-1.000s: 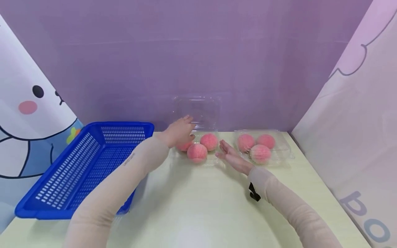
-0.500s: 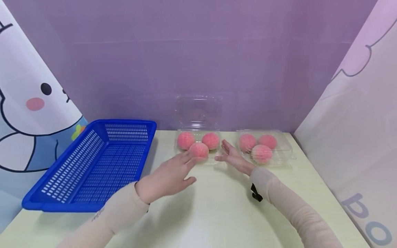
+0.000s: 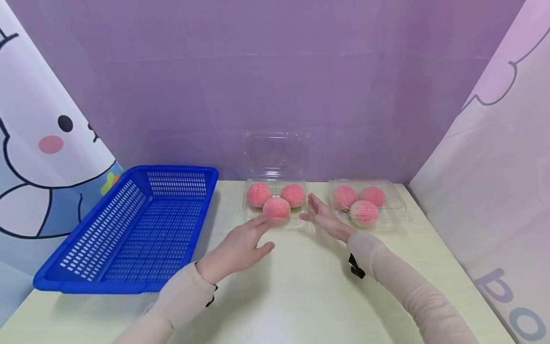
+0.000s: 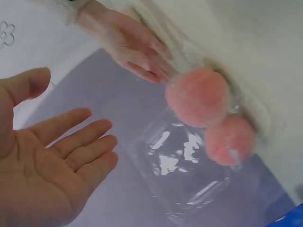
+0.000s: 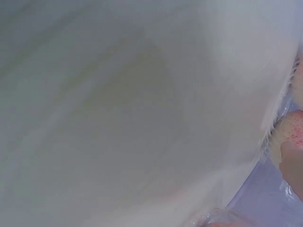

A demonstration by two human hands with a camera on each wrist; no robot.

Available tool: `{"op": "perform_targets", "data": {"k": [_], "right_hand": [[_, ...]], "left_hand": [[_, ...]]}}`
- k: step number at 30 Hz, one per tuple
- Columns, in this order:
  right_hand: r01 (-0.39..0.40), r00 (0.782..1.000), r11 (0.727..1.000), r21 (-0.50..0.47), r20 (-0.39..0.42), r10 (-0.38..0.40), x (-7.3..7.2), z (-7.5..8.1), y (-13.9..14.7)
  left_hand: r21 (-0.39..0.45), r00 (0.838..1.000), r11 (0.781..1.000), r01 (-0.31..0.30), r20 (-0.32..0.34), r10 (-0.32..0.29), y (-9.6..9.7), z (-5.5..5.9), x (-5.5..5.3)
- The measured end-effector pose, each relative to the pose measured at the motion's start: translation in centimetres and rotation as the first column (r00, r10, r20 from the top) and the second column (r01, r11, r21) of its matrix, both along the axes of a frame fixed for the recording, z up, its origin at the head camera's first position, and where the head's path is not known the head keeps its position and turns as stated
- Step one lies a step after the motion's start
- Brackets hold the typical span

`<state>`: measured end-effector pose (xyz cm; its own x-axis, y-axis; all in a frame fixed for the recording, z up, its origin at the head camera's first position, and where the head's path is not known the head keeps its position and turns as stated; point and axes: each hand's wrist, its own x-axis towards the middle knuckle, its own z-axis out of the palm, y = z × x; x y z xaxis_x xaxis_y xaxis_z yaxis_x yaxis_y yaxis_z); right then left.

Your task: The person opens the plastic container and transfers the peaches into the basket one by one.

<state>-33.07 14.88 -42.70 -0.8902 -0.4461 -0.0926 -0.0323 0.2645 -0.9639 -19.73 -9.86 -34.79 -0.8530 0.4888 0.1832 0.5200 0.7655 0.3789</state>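
Three pink peaches (image 3: 277,209) sit in a clear plastic clamshell box (image 3: 296,220) whose lid (image 3: 277,155) stands raised against the back wall. My left hand (image 3: 240,246) hovers in front of this box, fingers extended and thumb apart; in the left wrist view its palm (image 4: 52,165) faces up with nothing in it. At the box's right side is my right hand (image 3: 325,218), its fingers straight and holding nothing. Whether it touches the box is unclear. The right wrist view is mostly pale blur, with part of a peach (image 5: 288,135) at its right edge.
A second clear clamshell box (image 3: 393,205) with three peaches (image 3: 364,213) stands right of my right hand; plastic seems to cover them. A blue perforated basket (image 3: 124,286) occupies the table's left side. A purple cloth wall (image 3: 275,71) closes off the back.
My left hand has drawn back from above the peaches near the raised lid, toward the table's front. The right hand has stayed nearly in place. The peaches remain where they were.
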Motion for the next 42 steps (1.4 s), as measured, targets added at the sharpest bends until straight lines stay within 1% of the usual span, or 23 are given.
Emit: {"op": "perform_targets", "data": {"k": [2,5,8,10,13,17,19,22,26,29,30,31,35,40,42], "right_hand": [[0.009,1.0,1.0,0.0,0.008,-0.009,-0.3,-0.4,0.1],[0.024,0.999,1.0,-0.009,0.048,-0.023,-0.5,-0.6,0.0],[0.036,0.995,0.999,-0.01,0.093,-0.035,-0.5,-0.7,-0.1],[0.041,0.993,0.999,-0.007,0.111,-0.04,-0.5,-0.7,-0.3],[0.032,0.993,0.999,-0.001,0.113,-0.031,-0.5,-0.8,-0.5],[0.024,0.992,1.0,-0.018,0.126,-0.022,-0.5,-0.8,-0.6],[0.027,0.99,0.999,-0.035,0.136,-0.022,-0.6,-0.8,-0.6],[0.037,0.989,0.997,-0.071,0.148,-0.026,-0.5,-0.8,-0.5],[0.052,0.985,0.989,-0.139,0.168,-0.028,-0.4,-0.9,-0.4],[0.063,0.983,0.981,-0.184,0.183,-0.029,-0.5,-1.0,-0.3],[0.064,0.982,0.979,-0.194,0.185,-0.027,-0.6,-1.0,-0.3],[0.081,0.98,0.975,-0.206,0.194,-0.04,-0.6,-1.0,-0.3],[0.106,0.975,0.956,-0.273,0.219,-0.046,-0.8,-1.1,-0.1],[0.098,0.977,0.943,-0.317,0.211,-0.03,-0.9,-0.9,-0.1],[0.102,0.977,0.941,-0.322,0.212,-0.033,-0.9,-0.9,-0.2]], "left_hand": [[0.043,0.999,0.999,-0.031,0.012,0.031,-0.1,-0.4,-0.8],[0.092,0.997,0.993,-0.076,0.038,0.073,-0.2,-1.0,-1.8],[0.148,0.993,0.983,-0.109,0.067,0.1,-0.3,-1.7,-2.7],[0.191,0.991,0.974,-0.126,0.075,0.113,-0.4,-2.2,-3.2],[0.234,0.988,0.961,-0.144,0.086,0.127,-0.4,-2.7,-3.8],[0.253,0.987,0.956,-0.147,0.104,0.124,-0.3,-3.0,-4.1],[0.254,0.986,0.956,-0.144,0.115,0.118,-0.1,-3.0,-4.1],[0.263,0.986,0.955,-0.14,0.128,0.109,0.3,-2.6,-4.1],[0.289,0.989,0.948,-0.135,0.102,0.11,0.8,-1.8,-4.4],[0.307,0.99,0.942,-0.135,0.079,0.117,1.0,-1.4,-4.7],[0.308,0.99,0.941,-0.137,0.08,0.118,1.0,-1.4,-4.8],[0.31,0.99,0.941,-0.137,0.084,0.117,1.0,-1.4,-4.8],[0.295,0.988,0.945,-0.141,0.096,0.117,0.9,-1.5,-4.9],[0.299,0.986,0.941,-0.157,0.1,0.133,0.7,-1.6,-4.8],[0.299,0.986,0.94,-0.162,0.094,0.14,0.7,-1.3,-4.8]]}}
